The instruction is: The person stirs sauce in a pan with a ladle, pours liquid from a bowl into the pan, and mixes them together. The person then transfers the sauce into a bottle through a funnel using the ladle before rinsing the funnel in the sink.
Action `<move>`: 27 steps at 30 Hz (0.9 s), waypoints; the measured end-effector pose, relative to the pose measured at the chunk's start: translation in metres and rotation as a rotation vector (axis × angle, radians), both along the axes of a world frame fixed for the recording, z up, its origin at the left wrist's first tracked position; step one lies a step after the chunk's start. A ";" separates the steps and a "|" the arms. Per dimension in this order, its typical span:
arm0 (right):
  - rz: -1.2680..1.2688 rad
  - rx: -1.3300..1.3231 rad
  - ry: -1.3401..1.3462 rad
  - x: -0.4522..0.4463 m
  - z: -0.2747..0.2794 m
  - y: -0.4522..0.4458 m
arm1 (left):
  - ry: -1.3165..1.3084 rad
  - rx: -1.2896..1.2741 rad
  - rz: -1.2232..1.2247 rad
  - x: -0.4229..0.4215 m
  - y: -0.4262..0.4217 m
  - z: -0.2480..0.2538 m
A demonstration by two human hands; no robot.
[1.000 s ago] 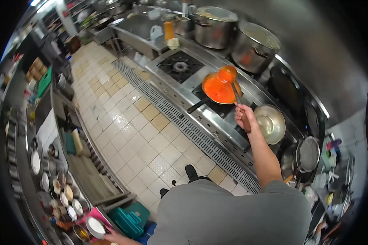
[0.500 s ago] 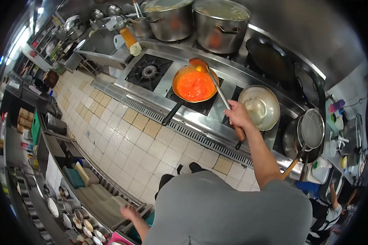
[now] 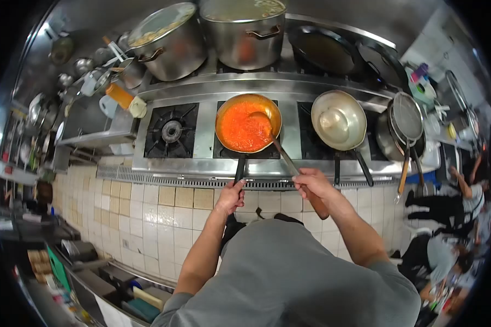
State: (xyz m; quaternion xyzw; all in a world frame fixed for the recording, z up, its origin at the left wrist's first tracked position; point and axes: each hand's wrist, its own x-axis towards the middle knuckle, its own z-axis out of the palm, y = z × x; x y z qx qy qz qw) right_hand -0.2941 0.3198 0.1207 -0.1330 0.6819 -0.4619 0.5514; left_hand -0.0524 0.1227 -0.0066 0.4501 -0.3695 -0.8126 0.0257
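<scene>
A frying pan [image 3: 278, 117] with a black handle sits on a burner at the centre of the stove, filled with orange-red sauce [image 3: 237, 128]. My left hand [image 3: 231, 197] is wrapped round the end of the pan's handle. In my right hand [image 3: 313, 185] is a long metal ladle [image 3: 283, 154] with a brown wooden grip. The ladle's bowl rests in the sauce. Right of this pan stands a second, pale metal pan [image 3: 352, 117] with a little clear liquid in it.
Two large stockpots [image 3: 177, 54] stand behind the burners. An unused burner [image 3: 172, 131] lies left. A strainer [image 3: 407, 117] tops pots at the right. An orange bottle [image 3: 120, 96] leans near the sink [image 3: 93, 122]. Other people [image 3: 442, 250] are at the far right.
My left hand has come from the counter side to the pan's handle. The ladle's bowl has lowered from above the pan's rim into the sauce. The view has swung round to face the stove.
</scene>
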 end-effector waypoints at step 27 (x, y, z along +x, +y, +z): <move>-0.343 -0.377 0.024 0.115 0.041 -0.035 | -0.107 -0.234 -0.364 0.068 -0.098 -0.007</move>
